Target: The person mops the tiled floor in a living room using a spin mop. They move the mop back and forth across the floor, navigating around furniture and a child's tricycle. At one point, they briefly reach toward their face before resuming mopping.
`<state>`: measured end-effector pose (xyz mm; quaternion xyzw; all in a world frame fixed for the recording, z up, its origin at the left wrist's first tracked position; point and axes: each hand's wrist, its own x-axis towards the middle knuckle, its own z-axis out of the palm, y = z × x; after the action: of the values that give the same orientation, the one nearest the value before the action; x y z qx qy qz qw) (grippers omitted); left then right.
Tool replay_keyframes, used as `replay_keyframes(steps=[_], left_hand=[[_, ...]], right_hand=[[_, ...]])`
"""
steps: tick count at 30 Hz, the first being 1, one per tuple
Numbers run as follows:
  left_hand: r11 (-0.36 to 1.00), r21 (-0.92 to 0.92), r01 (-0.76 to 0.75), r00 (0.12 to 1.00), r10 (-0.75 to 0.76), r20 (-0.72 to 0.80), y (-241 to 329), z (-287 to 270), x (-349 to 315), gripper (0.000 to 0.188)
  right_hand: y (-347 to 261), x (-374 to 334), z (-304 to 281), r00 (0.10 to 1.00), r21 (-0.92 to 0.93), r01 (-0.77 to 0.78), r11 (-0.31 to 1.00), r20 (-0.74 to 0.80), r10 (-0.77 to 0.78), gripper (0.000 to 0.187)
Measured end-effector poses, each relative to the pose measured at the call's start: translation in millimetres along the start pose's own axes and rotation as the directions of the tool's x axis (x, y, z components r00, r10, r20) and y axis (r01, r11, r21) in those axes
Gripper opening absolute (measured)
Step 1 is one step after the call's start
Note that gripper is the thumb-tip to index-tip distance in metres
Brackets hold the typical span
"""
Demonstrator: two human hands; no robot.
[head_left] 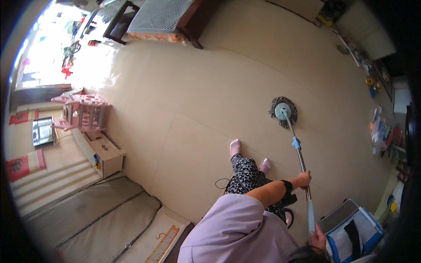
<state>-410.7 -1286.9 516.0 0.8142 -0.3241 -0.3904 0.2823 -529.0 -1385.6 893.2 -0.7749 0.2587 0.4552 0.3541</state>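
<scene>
A mop slants across the right half of the head view. Its metal pole (302,161) has a light blue joint partway down and a light blue grip at the top end. The round mop head (283,110), light blue with grey strands, lies spread on the beige tiled floor (188,96). My left hand (303,179), with a black band on the wrist, is wrapped round the middle of the pole. Lower in view, my right hand (318,239) is closed on the grip near its end. Part of that hand is hidden.
A blue-rimmed bin or basket (372,223) stands close by my right hand. Along the right wall lie bags and loose items. A wooden bed frame (188,26) is at the top, a pink shelf (90,111) and a cabinet (105,153) at left, a grey cover (96,215) lower left.
</scene>
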Motion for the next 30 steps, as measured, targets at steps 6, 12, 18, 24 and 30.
replay_keyframes(steps=[6,12,18,24,30], left_hand=[[0.965,-0.165,0.203,0.942,-0.239,-0.236,-133,-68,-64,0.023],[0.219,-0.976,-0.003,0.550,-0.814,-0.184,-266,-134,-188,0.019],[0.530,-0.763,0.369,0.393,-0.833,-0.389,-413,-106,-326,0.024],[-0.043,-0.927,-0.371,0.081,-0.997,0.013,-417,-20,-442,0.030],[-0.239,-0.835,-0.496,0.085,-0.970,0.227,-314,57,-435,0.023]], right_hand=[[-143,46,75,0.998,0.021,-0.045,0.999,0.047,0.044,0.052],[-280,107,153,0.980,-0.253,0.046,0.966,0.200,0.006,0.056],[-369,155,263,0.898,-0.451,0.302,0.840,0.430,-0.092,0.057],[-372,166,344,0.776,-0.579,0.579,0.575,0.608,-0.169,0.056],[-311,149,319,0.642,-0.603,0.767,0.221,0.716,-0.274,0.050]])
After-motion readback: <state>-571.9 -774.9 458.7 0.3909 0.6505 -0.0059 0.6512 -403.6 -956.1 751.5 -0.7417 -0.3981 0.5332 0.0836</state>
